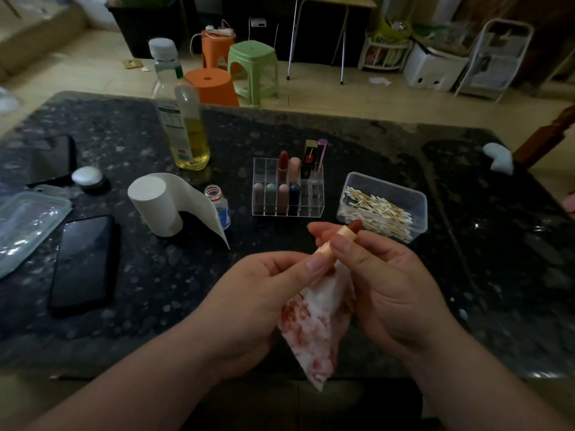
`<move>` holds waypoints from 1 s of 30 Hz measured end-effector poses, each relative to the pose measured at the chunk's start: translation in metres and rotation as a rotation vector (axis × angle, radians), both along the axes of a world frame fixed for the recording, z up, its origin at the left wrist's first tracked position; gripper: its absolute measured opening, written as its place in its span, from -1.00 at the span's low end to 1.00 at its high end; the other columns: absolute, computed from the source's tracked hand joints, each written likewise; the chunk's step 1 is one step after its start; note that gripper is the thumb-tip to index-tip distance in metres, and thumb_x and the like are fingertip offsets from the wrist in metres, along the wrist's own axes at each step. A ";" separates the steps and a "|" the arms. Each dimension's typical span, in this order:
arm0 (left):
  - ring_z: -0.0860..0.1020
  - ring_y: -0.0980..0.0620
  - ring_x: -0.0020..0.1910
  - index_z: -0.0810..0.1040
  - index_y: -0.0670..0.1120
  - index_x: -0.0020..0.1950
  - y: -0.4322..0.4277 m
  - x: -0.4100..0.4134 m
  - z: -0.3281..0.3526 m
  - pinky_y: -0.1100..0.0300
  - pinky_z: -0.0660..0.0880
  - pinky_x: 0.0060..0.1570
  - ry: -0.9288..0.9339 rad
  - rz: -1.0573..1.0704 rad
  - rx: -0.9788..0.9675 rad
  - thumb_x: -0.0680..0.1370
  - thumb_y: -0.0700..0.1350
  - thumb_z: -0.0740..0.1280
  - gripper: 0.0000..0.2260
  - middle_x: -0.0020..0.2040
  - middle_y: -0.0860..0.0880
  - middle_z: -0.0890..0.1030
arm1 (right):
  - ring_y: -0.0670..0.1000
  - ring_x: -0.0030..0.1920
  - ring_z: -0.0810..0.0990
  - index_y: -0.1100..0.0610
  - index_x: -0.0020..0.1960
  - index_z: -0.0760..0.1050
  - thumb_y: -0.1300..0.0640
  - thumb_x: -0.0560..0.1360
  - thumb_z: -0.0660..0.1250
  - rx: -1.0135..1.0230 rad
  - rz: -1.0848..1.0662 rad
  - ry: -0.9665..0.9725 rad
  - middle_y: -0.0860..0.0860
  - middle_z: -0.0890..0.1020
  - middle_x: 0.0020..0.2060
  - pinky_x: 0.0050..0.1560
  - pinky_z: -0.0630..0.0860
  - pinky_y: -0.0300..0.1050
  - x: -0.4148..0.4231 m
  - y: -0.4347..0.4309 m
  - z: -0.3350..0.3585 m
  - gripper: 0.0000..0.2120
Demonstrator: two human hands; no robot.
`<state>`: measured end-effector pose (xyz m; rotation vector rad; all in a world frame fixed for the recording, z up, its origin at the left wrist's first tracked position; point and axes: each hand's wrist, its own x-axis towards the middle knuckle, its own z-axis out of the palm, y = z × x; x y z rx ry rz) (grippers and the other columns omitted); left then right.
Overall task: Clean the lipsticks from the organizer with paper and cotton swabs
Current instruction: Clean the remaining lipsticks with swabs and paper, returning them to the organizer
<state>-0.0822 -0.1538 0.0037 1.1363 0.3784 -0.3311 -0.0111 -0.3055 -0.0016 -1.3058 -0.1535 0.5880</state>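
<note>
An uncapped lipstick (pixel 342 236) with a peach tube and a dark red tip is held above the dark table. My right hand (pixel 389 284) grips its tube with thumb and fingers. My left hand (pixel 267 293) pinches the tube's lower end and holds a crumpled white paper (pixel 314 325) stained red, which hangs between both palms. Behind them stands the clear organizer (pixel 287 189) with several lipsticks. A clear box of cotton swabs (pixel 381 209) lies to its right. A paper roll (pixel 157 203) stands to the left, its loose end unrolled.
An oil bottle (pixel 183 119) stands at the back of the table. A small uncapped bottle (pixel 219 203) is beside the roll. Two phones (pixel 82 262), a plastic lid (pixel 25 225) and a round silver object (pixel 87 176) lie at the left. Stools (pixel 253 68) stand on the floor beyond.
</note>
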 end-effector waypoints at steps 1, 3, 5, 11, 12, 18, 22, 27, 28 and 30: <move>0.69 -0.20 0.14 0.71 -0.20 0.10 -0.001 0.000 -0.001 -0.08 0.62 0.17 0.012 0.010 -0.062 0.45 -0.04 0.45 -0.68 0.11 -0.25 0.71 | 0.06 0.15 0.68 0.08 -0.04 0.74 -0.01 0.34 0.56 0.011 0.011 -0.001 0.04 0.72 0.08 0.16 0.57 0.09 0.001 0.000 0.000 -0.75; 0.70 -0.17 0.09 0.72 -0.19 0.08 -0.002 0.001 -0.001 -0.02 0.64 0.09 0.013 0.045 -0.111 0.36 -0.11 0.50 -0.68 0.09 -0.25 0.71 | 0.13 0.17 0.67 0.09 -0.02 0.73 -0.02 0.36 0.54 -0.001 0.012 -0.008 0.08 0.72 0.09 0.16 0.58 0.14 0.002 -0.001 -0.001 -0.75; 0.72 -0.15 0.06 0.74 -0.16 0.02 -0.002 0.002 -0.003 -0.02 0.66 0.06 0.016 0.101 -0.122 0.29 -0.16 0.53 -0.69 0.05 -0.22 0.73 | 0.16 0.17 0.67 0.09 0.03 0.72 -0.05 0.33 0.53 -0.042 0.003 -0.034 0.12 0.72 0.06 0.19 0.57 0.20 0.002 -0.002 -0.003 -0.67; 0.72 0.02 -0.02 0.74 0.08 -0.06 0.003 0.003 -0.006 -0.02 0.67 0.03 -0.066 0.150 0.333 0.18 0.03 0.58 -0.65 -0.04 0.01 0.74 | -0.08 0.01 0.67 0.02 -0.14 0.69 -0.17 0.35 0.49 -0.240 -0.069 -0.423 -0.04 0.70 -0.08 0.00 0.61 -0.16 0.011 -0.009 0.004 -0.73; 0.72 0.08 -0.04 0.73 0.12 -0.07 0.004 0.003 -0.006 0.07 0.67 -0.03 -0.095 0.154 0.409 0.19 0.05 0.58 -0.67 -0.06 0.06 0.74 | -0.10 -0.06 0.66 0.03 -0.18 0.67 -0.18 0.39 0.48 -0.304 -0.056 -0.495 -0.05 0.69 -0.13 -0.05 0.61 -0.19 0.014 -0.011 0.006 -0.73; 0.70 0.17 -0.04 0.72 0.12 -0.08 0.008 0.003 -0.012 0.16 0.65 -0.06 -0.174 0.142 0.534 0.22 0.03 0.57 -0.72 -0.07 0.14 0.72 | -0.21 -0.40 0.51 0.05 -0.22 0.62 -0.25 0.35 0.33 -0.531 0.145 -0.541 -0.11 0.58 -0.42 -0.40 0.43 -0.37 0.022 -0.015 0.017 -0.64; 0.71 0.12 0.00 0.73 0.11 -0.07 0.011 0.003 -0.011 0.12 0.65 -0.03 -0.186 0.110 0.547 0.16 0.12 0.56 -0.64 -0.04 0.10 0.73 | -0.20 -0.40 0.56 0.09 -0.16 0.63 -0.10 0.37 0.41 -0.469 0.202 -0.456 -0.08 0.63 -0.39 -0.39 0.44 -0.37 0.025 -0.019 0.016 -0.75; 0.71 0.09 0.00 0.76 0.05 -0.07 0.015 0.007 -0.010 0.10 0.63 0.03 -0.078 -0.005 0.369 0.20 0.06 0.55 -0.67 -0.03 0.03 0.74 | -0.09 -0.14 0.66 -0.03 -0.06 0.63 0.03 0.39 0.49 -0.378 0.278 -0.503 -0.03 0.68 -0.15 -0.17 0.59 -0.21 0.029 -0.030 0.013 -0.86; 0.71 0.06 0.03 0.76 0.03 -0.06 0.015 0.008 -0.011 0.04 0.62 0.10 -0.061 -0.019 0.347 0.23 0.03 0.55 -0.69 -0.01 0.01 0.74 | -0.06 -0.09 0.66 -0.06 -0.05 0.63 0.05 0.41 0.50 -0.365 0.297 -0.517 -0.02 0.68 -0.12 -0.11 0.61 -0.16 0.030 -0.032 0.012 -0.87; 0.70 0.02 0.07 0.76 0.01 -0.04 0.016 0.009 -0.012 -0.03 0.60 0.19 -0.044 -0.042 0.331 0.28 -0.04 0.56 -0.74 0.01 -0.03 0.74 | -0.03 -0.07 0.64 -0.09 -0.05 0.62 0.07 0.42 0.52 -0.348 0.320 -0.531 -0.02 0.66 -0.11 -0.08 0.61 -0.11 0.031 -0.033 0.011 -0.85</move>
